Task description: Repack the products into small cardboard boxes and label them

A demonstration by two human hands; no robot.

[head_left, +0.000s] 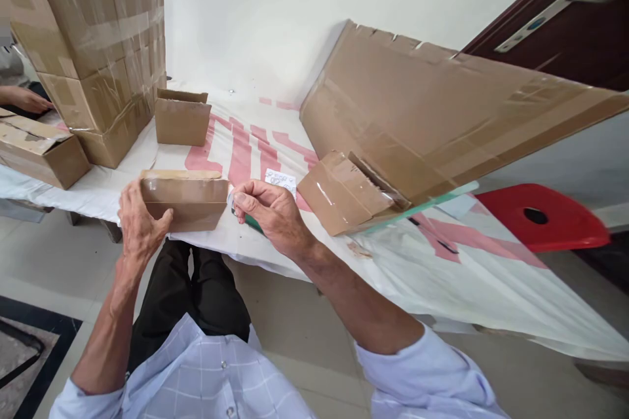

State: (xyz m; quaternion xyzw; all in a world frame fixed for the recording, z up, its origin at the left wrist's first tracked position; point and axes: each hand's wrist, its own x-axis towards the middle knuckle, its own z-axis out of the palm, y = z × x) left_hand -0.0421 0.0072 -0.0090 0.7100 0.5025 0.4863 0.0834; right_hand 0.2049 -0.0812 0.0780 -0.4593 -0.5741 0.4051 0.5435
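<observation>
A small brown cardboard box (196, 215) stands at the table's front edge, with clear tape across its upper side. My left hand (141, 219) grips its left end, the thumb on the near face and the fingers around the far side. Just off the box's right end, my right hand (270, 213) is closed in a pinch. Between its fingertips is something small and pale, too small to name. A green object (254, 224) shows partly beneath that hand; most of it is hidden.
Stacked taped boxes (105, 65) rise at the left, near another person's hand (30, 99) and a long box (59, 158). An open box (181, 122) stands behind. At right are a tilted box (339, 193), a large cardboard sheet (388, 91) and a red stool (565, 216).
</observation>
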